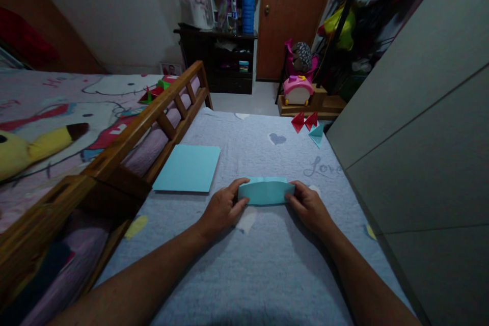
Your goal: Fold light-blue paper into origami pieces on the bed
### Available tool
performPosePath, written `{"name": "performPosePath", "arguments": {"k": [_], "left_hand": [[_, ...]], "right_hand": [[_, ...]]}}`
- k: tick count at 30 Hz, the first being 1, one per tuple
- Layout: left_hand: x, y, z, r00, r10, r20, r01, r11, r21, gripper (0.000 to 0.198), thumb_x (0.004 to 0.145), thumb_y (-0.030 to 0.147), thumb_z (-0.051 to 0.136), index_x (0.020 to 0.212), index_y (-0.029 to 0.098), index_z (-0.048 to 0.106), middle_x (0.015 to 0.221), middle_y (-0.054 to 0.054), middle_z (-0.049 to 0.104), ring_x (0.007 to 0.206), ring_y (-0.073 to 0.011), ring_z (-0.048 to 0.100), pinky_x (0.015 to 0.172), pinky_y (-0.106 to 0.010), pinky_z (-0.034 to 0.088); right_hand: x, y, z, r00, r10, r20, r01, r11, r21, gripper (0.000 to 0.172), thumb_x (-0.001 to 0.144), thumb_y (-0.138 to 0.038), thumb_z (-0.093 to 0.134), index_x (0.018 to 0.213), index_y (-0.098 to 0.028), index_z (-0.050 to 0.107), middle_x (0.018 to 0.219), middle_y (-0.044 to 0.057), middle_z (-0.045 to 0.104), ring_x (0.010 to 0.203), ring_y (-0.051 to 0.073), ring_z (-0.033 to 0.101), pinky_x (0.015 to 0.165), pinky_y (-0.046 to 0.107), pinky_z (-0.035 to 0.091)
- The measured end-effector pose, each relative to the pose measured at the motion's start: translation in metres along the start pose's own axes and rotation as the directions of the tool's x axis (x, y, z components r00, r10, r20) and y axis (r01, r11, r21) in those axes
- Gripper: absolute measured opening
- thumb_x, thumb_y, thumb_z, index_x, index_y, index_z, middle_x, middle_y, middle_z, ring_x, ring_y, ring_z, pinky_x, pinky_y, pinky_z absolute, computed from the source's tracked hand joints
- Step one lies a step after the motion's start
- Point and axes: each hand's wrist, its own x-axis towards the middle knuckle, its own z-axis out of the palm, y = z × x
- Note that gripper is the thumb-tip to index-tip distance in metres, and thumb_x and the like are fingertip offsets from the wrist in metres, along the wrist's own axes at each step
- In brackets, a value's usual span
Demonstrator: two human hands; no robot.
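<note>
A sheet of light blue paper (266, 194), folded over into a narrow strip, is held between my two hands above the bed. My left hand (226, 205) pinches its left end between thumb and fingers. At the other end, my right hand (308, 206) grips the paper the same way. The front layer bows slightly, and a back layer shows along the top edge. To the left lies a flat stack of square blue paper (188, 168). Two red folded paper pieces (298, 122) and one blue folded piece (316, 135) rest at the far right corner.
A wooden bed rail (153, 127) runs along the left, with a second bed (76, 91) and a yellow plush toy (34, 155) beyond it. Pale cabinet panels (420, 137) border the right side. A dark shelf unit (217, 61) and a wooden door (292, 20) stand behind.
</note>
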Motion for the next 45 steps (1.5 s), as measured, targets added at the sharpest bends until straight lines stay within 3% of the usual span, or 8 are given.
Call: {"name": "performPosePath", "arguments": {"k": [5, 10, 14, 23, 37, 45], "left_hand": [[0.0, -0.001, 0.006, 0.998, -0.002, -0.057, 0.007, 0.996, 0.085, 0.054, 0.09, 0.022, 0.054, 0.142, 0.02, 0.038, 0.068, 0.005, 0.058, 0.061, -0.0155, 0.057, 0.061, -0.026, 0.043], [-0.002, -0.006, 0.015, 0.987, 0.118, -0.106, -0.083, 0.954, 0.286, 0.044, 0.094, 0.022, 0.052, 0.137, 0.02, 0.042, 0.087, -0.003, 0.067, 0.074, -0.0196, 0.062, 0.07, -0.031, 0.048], [-0.002, -0.009, 0.018, 0.974, 0.217, -0.059, -0.181, 0.912, 0.367, 0.03, 0.098, 0.022, 0.045, 0.128, 0.022, 0.051, 0.099, -0.006, 0.069, 0.084, -0.021, 0.063, 0.08, -0.036, 0.049], [0.002, -0.008, 0.01, 0.989, 0.151, 0.002, -0.146, 0.948, 0.283, 0.014, 0.092, 0.022, 0.056, 0.095, 0.021, 0.069, 0.087, -0.005, 0.07, 0.084, -0.0221, 0.061, 0.079, -0.037, 0.046], [0.004, -0.011, 0.01, 0.991, 0.115, -0.067, -0.098, 0.973, 0.209, 0.023, 0.09, 0.022, 0.059, 0.111, 0.019, 0.067, 0.102, -0.008, 0.074, 0.093, -0.0234, 0.066, 0.086, -0.04, 0.051], [0.005, -0.009, 0.009, 1.0, 0.026, 0.01, -0.027, 0.974, 0.225, 0.022, 0.091, 0.019, 0.057, 0.109, 0.019, 0.069, 0.101, -0.007, 0.072, 0.096, -0.0227, 0.063, 0.09, -0.039, 0.049]], "right_hand": [[0.001, -0.001, 0.007, 0.996, 0.06, -0.071, -0.061, 0.998, -0.014, 0.036, 0.085, -0.026, 0.052, 0.119, -0.018, 0.055, 0.062, -0.005, 0.051, 0.057, 0.015, 0.051, 0.058, 0.026, 0.039], [0.003, -0.001, 0.015, 0.985, 0.087, -0.152, -0.096, 0.994, -0.054, 0.048, 0.085, -0.026, 0.051, 0.13, -0.014, 0.045, 0.059, -0.008, 0.043, 0.053, 0.015, 0.047, 0.056, 0.025, 0.035], [0.003, -0.002, 0.02, 0.975, 0.086, -0.204, -0.101, 0.993, -0.061, 0.046, 0.084, -0.027, 0.05, 0.127, -0.014, 0.044, 0.059, -0.009, 0.044, 0.052, 0.015, 0.048, 0.056, 0.025, 0.036], [0.006, -0.005, 0.023, 0.969, 0.081, -0.234, -0.115, 0.984, -0.136, 0.044, 0.082, -0.028, 0.048, 0.124, -0.015, 0.046, 0.059, -0.007, 0.049, 0.05, 0.016, 0.05, 0.055, 0.026, 0.035], [0.008, -0.009, 0.025, 0.962, 0.134, -0.237, -0.199, 0.941, -0.273, 0.044, 0.083, -0.027, 0.049, 0.125, -0.013, 0.049, 0.071, 0.001, 0.061, 0.059, 0.02, 0.058, 0.059, 0.028, 0.037], [0.011, -0.008, 0.024, 0.955, 0.176, -0.237, -0.242, 0.928, -0.285, 0.042, 0.083, -0.026, 0.051, 0.123, -0.015, 0.051, 0.069, 0.0, 0.061, 0.059, 0.019, 0.057, 0.059, 0.027, 0.034]]}}
